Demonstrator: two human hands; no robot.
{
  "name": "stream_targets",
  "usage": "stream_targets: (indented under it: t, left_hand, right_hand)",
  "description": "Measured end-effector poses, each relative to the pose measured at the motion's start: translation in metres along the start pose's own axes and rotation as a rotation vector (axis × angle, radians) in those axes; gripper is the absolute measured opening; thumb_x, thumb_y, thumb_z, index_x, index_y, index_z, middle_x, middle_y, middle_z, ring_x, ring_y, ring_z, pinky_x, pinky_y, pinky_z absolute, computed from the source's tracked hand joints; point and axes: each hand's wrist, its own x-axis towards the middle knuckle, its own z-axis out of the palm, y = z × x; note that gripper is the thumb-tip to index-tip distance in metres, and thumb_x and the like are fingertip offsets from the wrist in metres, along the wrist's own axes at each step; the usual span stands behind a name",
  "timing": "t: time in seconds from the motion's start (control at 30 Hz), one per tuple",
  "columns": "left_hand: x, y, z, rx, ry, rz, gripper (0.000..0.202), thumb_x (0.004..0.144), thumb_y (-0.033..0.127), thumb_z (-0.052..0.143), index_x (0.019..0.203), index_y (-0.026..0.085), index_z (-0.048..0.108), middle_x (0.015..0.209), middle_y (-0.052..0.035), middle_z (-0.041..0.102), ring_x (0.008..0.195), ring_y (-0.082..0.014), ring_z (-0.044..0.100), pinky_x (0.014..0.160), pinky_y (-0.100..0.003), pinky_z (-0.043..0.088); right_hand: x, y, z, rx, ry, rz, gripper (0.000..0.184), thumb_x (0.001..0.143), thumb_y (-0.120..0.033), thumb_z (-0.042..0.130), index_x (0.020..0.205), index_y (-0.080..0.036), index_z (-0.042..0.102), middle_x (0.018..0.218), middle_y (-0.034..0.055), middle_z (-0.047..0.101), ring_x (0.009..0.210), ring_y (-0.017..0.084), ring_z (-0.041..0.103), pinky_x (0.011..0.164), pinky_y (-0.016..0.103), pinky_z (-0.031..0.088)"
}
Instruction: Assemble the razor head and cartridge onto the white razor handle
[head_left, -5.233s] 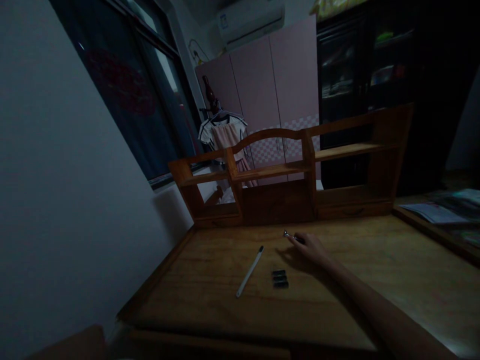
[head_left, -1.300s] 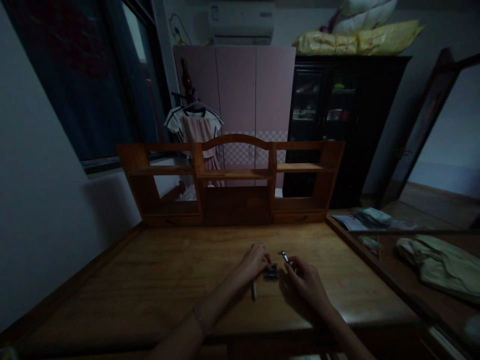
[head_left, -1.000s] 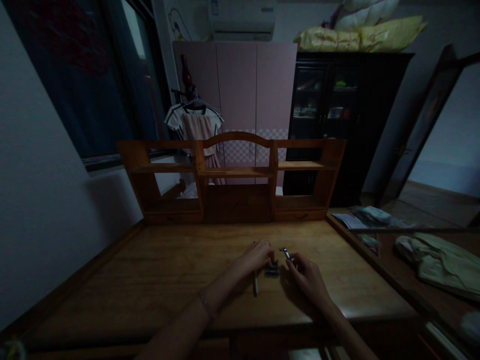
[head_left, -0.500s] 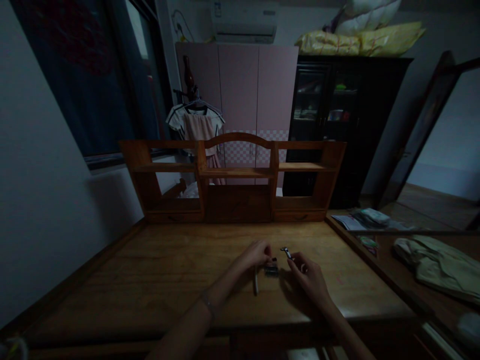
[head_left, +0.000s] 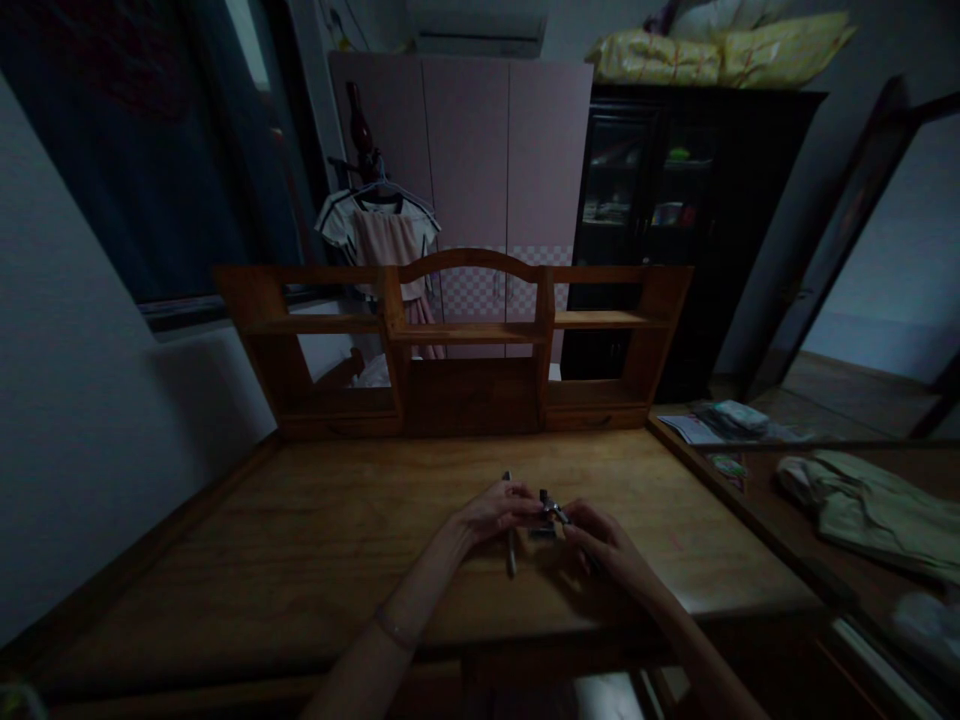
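My right hand (head_left: 607, 542) is closed round a slim silver-and-black razor handle (head_left: 557, 512), its bent tip pointing left and away from me. My left hand (head_left: 495, 508) pinches a small dark piece (head_left: 544, 495) at that tip; the two appear to touch, though dim light hides the exact contact. On the desk just below the fingertips lies a small dark, ribbed item (head_left: 541, 533), which may be a razor cartridge. A thin pale stick (head_left: 511, 556), like a pen, lies lengthwise under my left hand, which covers its middle.
The wooden desk (head_left: 360, 540) has a shelf unit (head_left: 469, 333) along its back edge. To the right, a lower surface holds a pale green cloth (head_left: 862, 500) and papers with a packet (head_left: 739, 418). A pink wardrobe (head_left: 465, 160) and a dark cabinet (head_left: 697, 250) stand behind.
My hands have come together: the razor handle moved left to the small dark piece in my left fingers. My left hand has turned over the stick. The view has tilted slightly down.
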Motion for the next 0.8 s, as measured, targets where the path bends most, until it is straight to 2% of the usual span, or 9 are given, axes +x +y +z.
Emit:
stream_targets:
  t: [0.23,0.4,0.53,0.7,0.8]
  left_hand:
    - [-0.0032,0.0023,-0.0016,0.020,-0.007,-0.030,0.037,0.057,0.026,0.083,0.080,0.009,0.060,0.084,-0.0077,0.065,0.078,-0.0172,0.064,0.077,-0.031,0.051]
    - [-0.0041,0.0046,0.0028,0.043,0.007,-0.059,0.044,0.057,0.025,0.084,0.092,0.010,0.062,0.093,-0.0112,0.067,0.083,-0.0195,0.065,0.075,-0.029,0.050]
    - [-0.0047,0.0048,0.0042,0.103,0.044,-0.085,0.046,0.060,0.026,0.082,0.099,0.008,0.065,0.103,-0.0152,0.065,0.090,-0.0209,0.064,0.079,-0.029,0.049]
    - [-0.0088,0.0084,0.0036,0.185,-0.051,-0.100,0.049,0.064,0.031,0.080,0.105,0.008,0.066,0.109,-0.0180,0.064,0.094,-0.0231,0.063,0.078,-0.028,0.049]
    - [-0.0104,0.0101,0.0030,0.203,-0.062,-0.089,0.052,0.062,0.033,0.080,0.106,0.009,0.066,0.109,-0.0173,0.064,0.095,-0.0241,0.062,0.077,-0.028,0.049]
  right_hand:
    - [-0.0007,-0.0032,-0.0030,0.013,-0.019,0.013,0.025,0.087,-0.040,0.055,0.099,-0.018,0.059,0.094,0.0029,0.059,0.086,0.018,0.053,0.071,0.025,0.040]
    - [0.0005,0.0014,-0.0043,-0.054,0.017,0.031,0.026,0.088,-0.041,0.054,0.085,-0.016,0.062,0.074,-0.0008,0.054,0.068,0.012,0.048,0.060,0.022,0.036]
    - [0.0010,0.0027,-0.0032,-0.093,0.038,0.010,0.027,0.088,-0.040,0.053,0.084,-0.016,0.063,0.076,-0.0001,0.057,0.072,0.014,0.051,0.064,0.023,0.038]
    - [0.0022,0.0014,-0.0016,-0.155,0.051,0.007,0.027,0.088,-0.041,0.053,0.087,-0.017,0.065,0.083,0.0021,0.063,0.079,0.017,0.055,0.070,0.025,0.041]
    - [0.0023,0.0016,-0.0015,-0.182,0.043,0.010,0.028,0.088,-0.042,0.052,0.084,-0.017,0.065,0.081,0.0019,0.063,0.076,0.016,0.055,0.068,0.025,0.041]
